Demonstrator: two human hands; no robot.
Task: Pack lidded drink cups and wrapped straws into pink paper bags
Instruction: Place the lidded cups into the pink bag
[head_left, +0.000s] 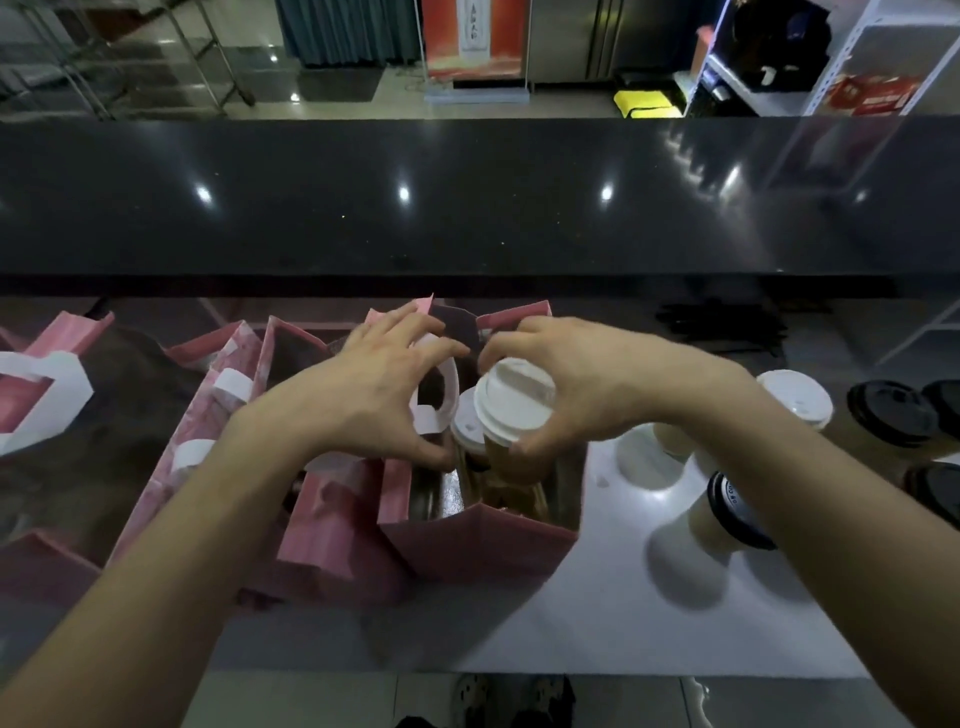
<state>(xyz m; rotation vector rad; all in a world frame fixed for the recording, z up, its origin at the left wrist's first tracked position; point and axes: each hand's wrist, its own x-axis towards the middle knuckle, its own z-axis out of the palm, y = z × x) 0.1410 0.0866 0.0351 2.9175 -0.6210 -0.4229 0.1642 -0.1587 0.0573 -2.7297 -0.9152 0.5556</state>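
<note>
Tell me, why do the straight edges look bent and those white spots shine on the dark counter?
Head view: the wide lens bows the black counter; the spots are glare from lights; dim overall, with the right hand and white-lidded cup slightly soft.

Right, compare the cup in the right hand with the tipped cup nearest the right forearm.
The held cup has a white lid; the tipped cup has a black lid. The held cup stands roughly upright over the open pink bag, gripped by the right hand; the tipped cup leans on the white counter, touched by no hand. Both are lidded and hold a pale beige drink.
</note>
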